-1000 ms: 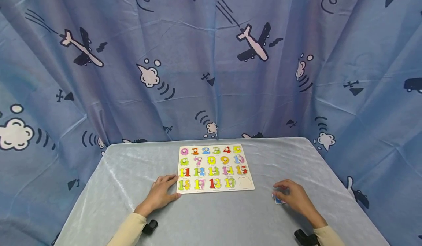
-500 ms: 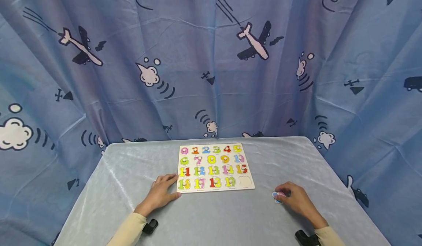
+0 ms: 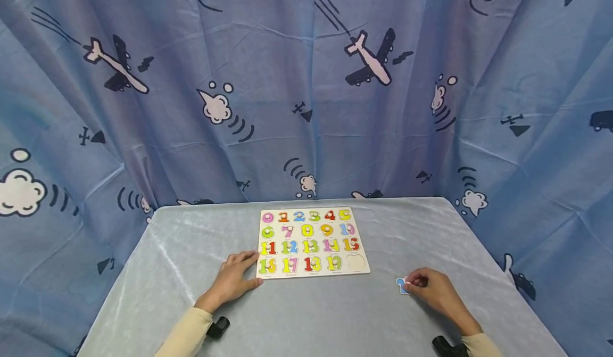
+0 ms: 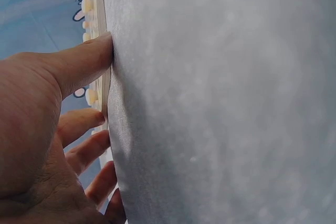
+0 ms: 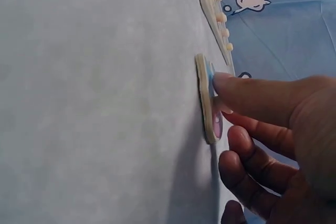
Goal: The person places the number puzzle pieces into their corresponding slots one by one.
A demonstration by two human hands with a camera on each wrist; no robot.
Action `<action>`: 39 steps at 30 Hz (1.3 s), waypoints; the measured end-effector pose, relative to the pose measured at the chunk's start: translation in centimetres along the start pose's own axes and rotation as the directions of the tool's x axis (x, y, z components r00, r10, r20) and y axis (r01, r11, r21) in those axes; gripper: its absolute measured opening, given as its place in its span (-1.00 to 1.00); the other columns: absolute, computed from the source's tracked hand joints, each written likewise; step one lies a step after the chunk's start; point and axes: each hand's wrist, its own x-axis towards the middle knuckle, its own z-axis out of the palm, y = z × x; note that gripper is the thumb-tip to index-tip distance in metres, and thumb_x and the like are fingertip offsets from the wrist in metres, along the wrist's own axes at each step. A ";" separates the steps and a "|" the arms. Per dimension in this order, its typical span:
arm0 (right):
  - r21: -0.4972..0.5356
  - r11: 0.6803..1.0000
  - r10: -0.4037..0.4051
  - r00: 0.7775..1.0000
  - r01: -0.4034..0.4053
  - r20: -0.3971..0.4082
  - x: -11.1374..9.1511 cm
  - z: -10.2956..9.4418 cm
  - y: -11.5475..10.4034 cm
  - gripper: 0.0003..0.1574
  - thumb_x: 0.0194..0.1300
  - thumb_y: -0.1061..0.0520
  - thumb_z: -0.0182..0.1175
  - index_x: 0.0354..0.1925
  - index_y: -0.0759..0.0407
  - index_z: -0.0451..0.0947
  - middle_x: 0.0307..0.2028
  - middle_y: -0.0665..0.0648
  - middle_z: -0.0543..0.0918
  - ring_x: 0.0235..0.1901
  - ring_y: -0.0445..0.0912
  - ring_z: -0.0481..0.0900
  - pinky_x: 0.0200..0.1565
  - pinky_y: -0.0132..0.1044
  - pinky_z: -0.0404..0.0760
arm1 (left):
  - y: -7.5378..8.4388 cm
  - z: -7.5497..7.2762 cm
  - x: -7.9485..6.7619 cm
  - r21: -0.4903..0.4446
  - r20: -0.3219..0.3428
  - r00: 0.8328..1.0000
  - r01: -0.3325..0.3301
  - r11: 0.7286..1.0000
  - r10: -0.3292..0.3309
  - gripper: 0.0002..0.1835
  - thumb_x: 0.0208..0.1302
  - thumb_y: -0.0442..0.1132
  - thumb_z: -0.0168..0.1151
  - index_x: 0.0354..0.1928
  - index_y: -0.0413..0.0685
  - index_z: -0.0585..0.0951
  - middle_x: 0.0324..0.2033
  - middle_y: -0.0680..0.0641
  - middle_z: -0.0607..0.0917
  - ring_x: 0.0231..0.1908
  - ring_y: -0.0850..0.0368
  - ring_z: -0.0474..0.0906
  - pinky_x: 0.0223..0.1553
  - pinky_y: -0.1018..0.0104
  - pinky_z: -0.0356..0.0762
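A white number puzzle board (image 3: 313,242) lies on the table, with coloured, knobbed number pieces in rows. Its lower right recess (image 3: 356,263) is bare. My left hand (image 3: 232,280) rests at the board's left side, the thumb at the near left corner. In the left wrist view, the thumb (image 4: 86,61) and fingertips touch the board's edge. To the right of the board, my right hand (image 3: 433,290) pinches a number 20 puzzle piece (image 3: 402,286), blue 2 on the left, pink 0 mostly hidden by fingers. The right wrist view shows this piece (image 5: 205,98) edge-on, with a shadow beside it.
A light grey cloth covers the table (image 3: 316,320). Behind it hangs a blue curtain (image 3: 268,160) with planes and clouds. Black wrist cameras sit on both wrists, the left one (image 3: 218,329) close to the tabletop.
My right hand has shifted slightly right and its fingertips have closed on the number 20 piece, showing more of the blue 2. The left hand and the board stay in place.
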 end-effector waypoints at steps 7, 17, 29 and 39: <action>-0.007 0.998 -0.056 0.998 0.056 -0.030 1.2 0.3 -1.4 -0.84 0.06 0.13 0.47 -0.36 0.10 0.67 -0.44 -0.04 0.65 -0.42 -0.31 0.49 -0.32 -0.38 0.49 | 0.0 0.0 0.0 0.001 0.007 1.000 0.002 1.000 -0.002 -0.26 0.14 -0.06 0.45 0.35 -0.13 0.45 0.34 -0.10 0.45 0.25 -0.11 0.31 0.23 -0.10 0.22; 0.039 0.980 -0.194 0.981 0.195 -0.030 4.2 1.7 -4.8 -0.86 0.07 0.14 0.47 -0.38 0.05 0.68 -0.43 -0.09 0.62 -0.38 -0.27 0.50 -0.33 -0.39 0.45 | -0.2 0.1 0.0 0.010 -0.003 1.000 -0.006 1.000 0.006 -0.26 0.12 -0.07 0.46 0.34 -0.12 0.46 0.34 -0.10 0.45 0.25 -0.12 0.31 0.22 -0.10 0.22; 0.064 0.968 -0.244 0.970 0.242 0.020 6.7 4.8 -7.3 -0.85 0.04 0.14 0.49 -0.42 0.06 0.68 -0.46 -0.07 0.59 -0.40 -0.27 0.49 -0.29 -0.38 0.48 | 0.1 -0.1 0.1 0.001 0.016 1.000 0.008 1.000 -0.008 -0.26 0.15 -0.06 0.44 0.36 -0.10 0.44 0.35 -0.09 0.44 0.27 -0.11 0.30 0.25 -0.10 0.21; 0.089 0.980 -0.181 0.982 0.177 0.044 7.3 5.9 -7.7 -0.81 0.02 0.15 0.51 -0.43 0.14 0.66 -0.50 -0.02 0.57 -0.44 -0.21 0.44 -0.38 -0.42 0.40 | -0.1 0.0 0.2 0.011 0.005 1.000 0.006 1.000 -0.006 -0.26 0.13 -0.06 0.45 0.35 -0.10 0.45 0.35 -0.09 0.45 0.26 -0.09 0.30 0.23 -0.07 0.22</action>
